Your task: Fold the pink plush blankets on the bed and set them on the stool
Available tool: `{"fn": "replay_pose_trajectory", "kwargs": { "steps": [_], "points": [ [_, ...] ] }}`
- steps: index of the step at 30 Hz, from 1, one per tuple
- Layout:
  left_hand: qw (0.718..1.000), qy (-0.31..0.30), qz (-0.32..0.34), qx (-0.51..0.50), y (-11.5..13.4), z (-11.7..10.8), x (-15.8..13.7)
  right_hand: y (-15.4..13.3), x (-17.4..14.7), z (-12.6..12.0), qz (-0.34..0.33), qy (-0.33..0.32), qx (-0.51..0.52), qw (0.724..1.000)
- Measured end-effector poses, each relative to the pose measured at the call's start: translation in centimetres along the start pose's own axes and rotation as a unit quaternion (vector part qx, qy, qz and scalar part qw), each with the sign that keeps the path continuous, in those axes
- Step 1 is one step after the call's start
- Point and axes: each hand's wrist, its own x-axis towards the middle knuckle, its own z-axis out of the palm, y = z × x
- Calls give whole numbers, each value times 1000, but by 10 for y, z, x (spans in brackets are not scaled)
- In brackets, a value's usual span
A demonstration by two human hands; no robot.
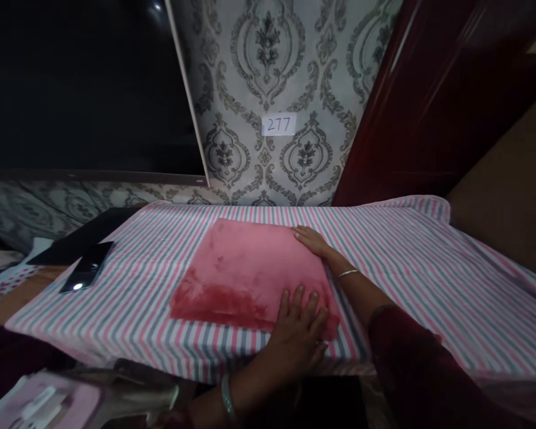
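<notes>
A pink plush cloth piece (250, 262), squarish like a cushion cover, lies flat, with darker red patches where the nap is brushed along its near edge. My left hand (297, 336) rests on its near right part, fingers spread and palm down. At the far right corner, my right hand (312, 241) lies flat with its fingers stretched out along the edge. Neither hand grips the cloth. Under it spreads a pink, white and grey striped tablecloth (138, 280). A bangle circles my left wrist, and a thin bracelet my right.
A dark phone (88, 268) lies on the table's left side, with a small bright reflection on it. Behind stand a large black screen (84, 89) and a patterned wall bearing a paper marked 277 (279, 124). A pink-seated object (49, 399) sits below, lower left.
</notes>
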Motion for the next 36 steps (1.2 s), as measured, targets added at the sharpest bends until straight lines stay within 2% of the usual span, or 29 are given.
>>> {"fn": "replay_pose_trajectory", "kwargs": {
  "steps": [4,7,10,12,15,18,20,24,26,36],
  "points": [
    [1000,8,5,-22,-2,-11,-2,-6,-8,-16,33,12,-22,999],
    [999,32,-8,-28,-18,-37,-10,-26,-14,-34,18,49,-26,998],
    [994,61,-91,9,-44,-64,-27,-73,-24,-43,-123,38,-2,992],
    [986,66,-149,44,-59,-72,-42,-114,-31,-40,-232,1,15,973],
    [982,63,-158,86,-69,-64,-64,-168,-37,-24,-334,-74,16,939],
    [981,64,-144,110,-68,-46,-77,-188,-24,-10,-380,-120,-23,917],
    [981,69,-144,113,-66,-39,-81,-182,-5,-8,-364,-110,-50,924],
    [982,73,-137,104,-67,-36,-82,-152,36,-12,-217,-99,-64,969],
    [983,72,-140,95,-68,-38,-82,-141,49,-11,-168,-115,-52,978],
    [982,84,-152,79,-66,-33,-81,-133,53,4,-161,-100,-28,981]
  ]
}}
